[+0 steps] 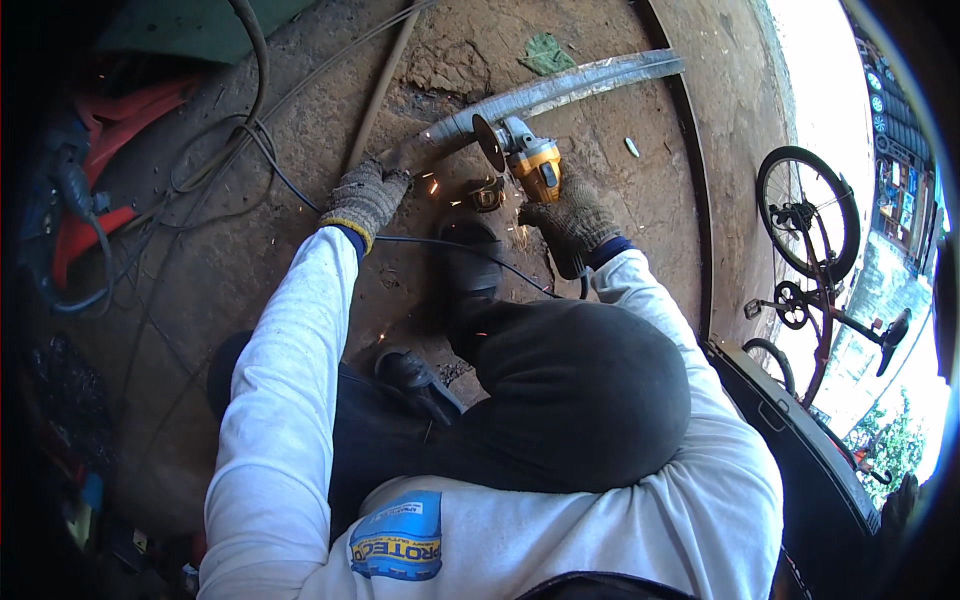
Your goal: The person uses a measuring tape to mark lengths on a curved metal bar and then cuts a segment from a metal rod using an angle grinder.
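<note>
My right hand (580,212), in a knitted work glove, grips a yellow and grey angle grinder (537,165). Its disc (489,143) meets the side of a long, slightly curved grey metal strip (560,93) on the ground. Orange sparks fly between the grinder and my feet. My left hand (368,198), gloved alike with a yellow cuff edge, is closed at the strip's near left end, which looks brownish there. A small yellow and black thing (486,193), perhaps a tape measure, lies just below the disc. The grinder's dark cord (450,243) passes under my left wrist.
Cables (215,180) tangle at the left beside a red metal frame (125,135). A thin rod (385,85) lies beyond my left hand. A dark metal edge (700,200) runs along the right, with a bicycle (815,240) past it. My shoe (470,255) is close to the grinder.
</note>
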`<state>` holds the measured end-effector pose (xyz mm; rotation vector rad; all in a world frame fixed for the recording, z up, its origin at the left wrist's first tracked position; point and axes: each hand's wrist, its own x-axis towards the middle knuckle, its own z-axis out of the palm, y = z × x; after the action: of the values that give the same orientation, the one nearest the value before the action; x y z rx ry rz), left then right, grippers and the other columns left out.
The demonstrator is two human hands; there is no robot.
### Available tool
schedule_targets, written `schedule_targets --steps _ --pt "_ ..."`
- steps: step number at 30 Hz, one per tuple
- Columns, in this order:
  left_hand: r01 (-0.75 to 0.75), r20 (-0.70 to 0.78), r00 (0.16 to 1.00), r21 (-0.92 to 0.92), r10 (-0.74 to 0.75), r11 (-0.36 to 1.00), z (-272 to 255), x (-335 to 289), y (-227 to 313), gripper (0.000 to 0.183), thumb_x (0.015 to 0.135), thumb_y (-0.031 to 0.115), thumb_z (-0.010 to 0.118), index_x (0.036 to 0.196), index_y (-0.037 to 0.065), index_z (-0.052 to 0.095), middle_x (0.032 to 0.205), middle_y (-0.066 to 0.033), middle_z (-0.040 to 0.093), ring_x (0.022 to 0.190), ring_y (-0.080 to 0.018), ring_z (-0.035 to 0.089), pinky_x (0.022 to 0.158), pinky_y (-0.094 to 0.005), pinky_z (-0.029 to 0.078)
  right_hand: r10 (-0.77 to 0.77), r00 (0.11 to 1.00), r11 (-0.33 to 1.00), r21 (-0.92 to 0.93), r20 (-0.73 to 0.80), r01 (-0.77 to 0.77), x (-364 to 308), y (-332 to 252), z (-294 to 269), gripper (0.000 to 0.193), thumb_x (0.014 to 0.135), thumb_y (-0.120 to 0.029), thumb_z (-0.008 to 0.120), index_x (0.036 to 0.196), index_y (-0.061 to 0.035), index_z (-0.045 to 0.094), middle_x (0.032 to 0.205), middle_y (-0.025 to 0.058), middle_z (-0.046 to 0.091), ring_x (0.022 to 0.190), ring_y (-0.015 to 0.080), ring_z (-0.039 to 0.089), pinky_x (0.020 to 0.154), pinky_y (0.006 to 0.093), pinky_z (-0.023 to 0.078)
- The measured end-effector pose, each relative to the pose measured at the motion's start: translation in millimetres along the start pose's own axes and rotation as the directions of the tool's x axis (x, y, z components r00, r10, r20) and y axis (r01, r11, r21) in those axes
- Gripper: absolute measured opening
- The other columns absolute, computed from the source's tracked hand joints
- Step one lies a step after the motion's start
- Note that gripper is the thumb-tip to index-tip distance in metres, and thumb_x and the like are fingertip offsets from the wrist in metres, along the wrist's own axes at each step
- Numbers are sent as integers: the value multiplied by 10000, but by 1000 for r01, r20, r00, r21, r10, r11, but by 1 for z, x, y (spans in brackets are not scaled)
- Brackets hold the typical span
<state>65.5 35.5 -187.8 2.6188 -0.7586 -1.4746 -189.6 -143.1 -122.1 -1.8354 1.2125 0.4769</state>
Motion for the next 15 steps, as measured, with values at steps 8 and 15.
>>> schedule_targets --steps 8,15 --pt "-18 -8 1000 -20 18 1000 -2 -4 1 698 918 580 575 1407 83 547 1449 -223 525 1351 -408 489 1135 -501 381 -4 1000 999 -41 -17 3 -2 -17 -5 871 668 -303 888 1391 -53 473 1216 229 660 1160 389 628 992 443 496" --pt "1 -7 1000 -26 -1 1000 1 0 0 689 925 569 581 1407 79 548 1456 -222 519 1352 -407 488 1138 -496 378 -37 999 999 -6 -34 37 5 -14 -3 828 671 -298 884 1353 -36 493 1159 216 680 1102 371 652 945 437 518"
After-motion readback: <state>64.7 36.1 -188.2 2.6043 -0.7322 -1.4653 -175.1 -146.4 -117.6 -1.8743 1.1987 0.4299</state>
